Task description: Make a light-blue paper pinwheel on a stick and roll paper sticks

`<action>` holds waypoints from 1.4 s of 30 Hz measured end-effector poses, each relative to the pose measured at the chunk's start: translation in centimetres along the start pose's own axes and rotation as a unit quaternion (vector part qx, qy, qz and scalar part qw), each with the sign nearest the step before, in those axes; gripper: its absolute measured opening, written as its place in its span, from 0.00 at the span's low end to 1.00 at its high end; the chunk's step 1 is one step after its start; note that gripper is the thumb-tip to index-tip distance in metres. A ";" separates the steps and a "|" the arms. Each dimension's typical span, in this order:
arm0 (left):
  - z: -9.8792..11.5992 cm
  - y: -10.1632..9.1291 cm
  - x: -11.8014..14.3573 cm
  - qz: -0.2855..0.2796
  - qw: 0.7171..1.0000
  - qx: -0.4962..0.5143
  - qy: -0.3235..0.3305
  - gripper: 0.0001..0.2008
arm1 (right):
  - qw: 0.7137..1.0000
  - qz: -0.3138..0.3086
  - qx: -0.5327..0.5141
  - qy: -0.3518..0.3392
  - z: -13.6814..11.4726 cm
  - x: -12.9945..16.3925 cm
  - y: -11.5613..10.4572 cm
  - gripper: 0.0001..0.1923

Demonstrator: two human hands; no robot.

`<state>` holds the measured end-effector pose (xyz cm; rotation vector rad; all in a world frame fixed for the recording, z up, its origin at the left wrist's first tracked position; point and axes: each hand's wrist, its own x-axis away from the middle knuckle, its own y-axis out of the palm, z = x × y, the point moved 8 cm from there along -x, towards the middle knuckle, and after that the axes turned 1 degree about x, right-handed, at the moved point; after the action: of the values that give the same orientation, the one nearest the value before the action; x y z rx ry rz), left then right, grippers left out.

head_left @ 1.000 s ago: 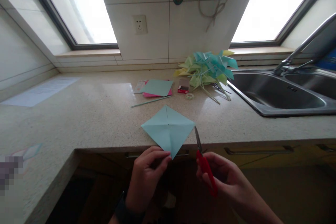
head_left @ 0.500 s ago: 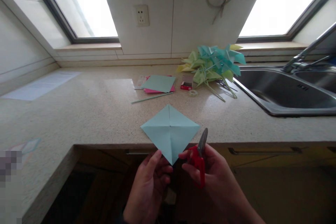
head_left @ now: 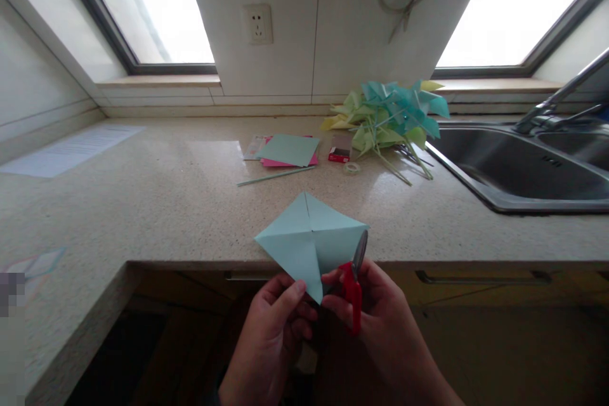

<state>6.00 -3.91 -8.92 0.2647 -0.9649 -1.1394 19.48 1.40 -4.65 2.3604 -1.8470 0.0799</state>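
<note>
Closer together now, left hand (head_left: 276,330) pinches blue paper (head_left: 309,244), right hand (head_left: 380,317) grips red scissors (head_left: 354,282) over speckled counter (head_left: 166,203).

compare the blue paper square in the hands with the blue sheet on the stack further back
The blue paper square is creased into quarters and lifted at the counter edge, pinched by the left hand beside the red scissors in the right hand. The blue sheet lies flat and uncreased on pink paper, untouched. Both are light blue.
</note>
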 end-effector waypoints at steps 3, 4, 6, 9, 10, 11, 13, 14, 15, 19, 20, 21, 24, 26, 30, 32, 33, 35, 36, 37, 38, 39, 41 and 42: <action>-0.2 0.1 0.1 -0.009 1.000 -0.018 -0.004 0.18 | 1.000 0.006 -0.021 0.016 0.3 0.1 0.1 0.15; -0.3 0.2 0.1 -0.017 0.999 -0.029 -0.005 0.18 | 0.999 0.008 -0.027 0.020 0.4 0.1 0.1 0.16; -0.5 0.2 0.1 -0.027 0.998 -0.053 -0.001 0.18 | 0.999 0.010 -0.038 0.024 0.7 0.2 0.0 0.16; -0.8 -0.1 0.0 -0.041 0.995 -0.092 0.010 0.18 | 0.999 0.009 -0.043 0.021 1.1 0.2 0.0 0.15; -0.9 -0.2 -0.1 -0.048 0.993 -0.105 0.012 0.18 | 0.999 0.008 -0.044 0.022 1.3 0.2 0.0 0.15; -1.0 -0.2 -0.2 -0.057 0.991 -0.117 0.013 0.19 | 0.999 0.006 -0.048 0.025 1.4 0.2 0.0 0.15; -1.1 -0.3 -0.2 -0.072 0.987 -0.145 0.020 0.19 | 0.998 0.003 -0.058 0.034 1.8 0.2 0.1 0.15; -1.1 -0.3 -0.2 -0.076 0.983 -0.166 0.023 0.19 | 0.997 0.004 -0.063 0.036 1.9 0.1 0.1 0.16; -1.1 -0.3 -0.2 -0.078 0.979 -0.189 0.026 0.19 | 0.997 0.006 -0.066 0.037 1.9 0.1 0.2 0.16; -1.0 -0.4 -0.1 -0.072 0.972 -0.219 0.029 0.17 | 0.997 0.008 -0.062 0.037 1.5 0.2 0.4 0.17; -0.9 -0.4 0.0 -0.069 0.975 -0.210 0.027 0.17 | 0.997 0.005 -0.060 0.038 1.3 0.3 0.4 0.17; -0.9 -0.4 0.0 -0.064 0.978 -0.198 0.026 0.16 | 0.998 0.001 -0.058 0.038 1.2 0.3 0.5 0.16; -1.0 -0.4 0.0 -0.056 0.984 -0.166 0.017 0.15 | 0.998 -0.013 -0.054 0.039 1.0 0.5 0.5 0.15; -1.1 -0.4 -0.1 -0.055 0.988 -0.146 0.012 0.15 | 0.997 -0.020 -0.055 0.044 1.1 0.6 0.5 0.15; -1.2 -0.4 -0.1 -0.057 0.989 -0.134 0.010 0.15 | 0.997 -0.019 -0.054 0.052 1.3 0.6 0.5 0.16; -1.2 -0.5 0.0 -0.058 0.988 -0.140 0.011 0.16 | 0.998 -0.012 -0.046 0.051 1.3 0.6 0.5 0.16; -1.2 -0.5 0.0 -0.058 0.988 -0.143 0.011 0.16 | 0.998 -0.010 -0.044 0.050 1.2 0.7 0.5 0.16; -1.1 -0.5 0.1 -0.056 0.987 -0.150 0.012 0.16 | 0.998 -0.007 -0.045 0.045 1.1 0.7 0.6 0.17; -1.0 -0.6 0.1 -0.056 0.986 -0.155 0.012 0.16 | 0.998 -0.008 -0.047 0.045 1.2 0.7 0.6 0.17; -0.9 -0.6 0.1 -0.058 0.985 -0.160 0.011 0.16 | 0.998 -0.008 -0.050 0.045 1.2 0.7 0.6 0.17; -0.9 -0.6 0.1 -0.061 0.984 -0.167 0.009 0.15 | 0.998 -0.006 -0.049 0.043 1.2 0.7 0.6 0.17; -0.9 -0.5 0.1 -0.066 0.982 -0.175 0.008 0.15 | 0.998 -0.004 -0.047 0.040 1.3 0.7 0.6 0.17; -0.8 -0.4 0.1 -0.074 0.978 -0.196 0.011 0.14 | 0.998 -0.005 -0.040 0.039 1.3 0.7 0.6 0.16; -0.7 -0.4 0.0 -0.073 0.976 -0.206 0.015 0.14 | 0.999 -0.007 -0.038 0.038 1.3 0.7 0.5 0.16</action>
<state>6.23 -4.32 -9.57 0.0164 -0.6703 -1.4373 19.13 0.39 -5.81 2.2860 -1.7680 0.0959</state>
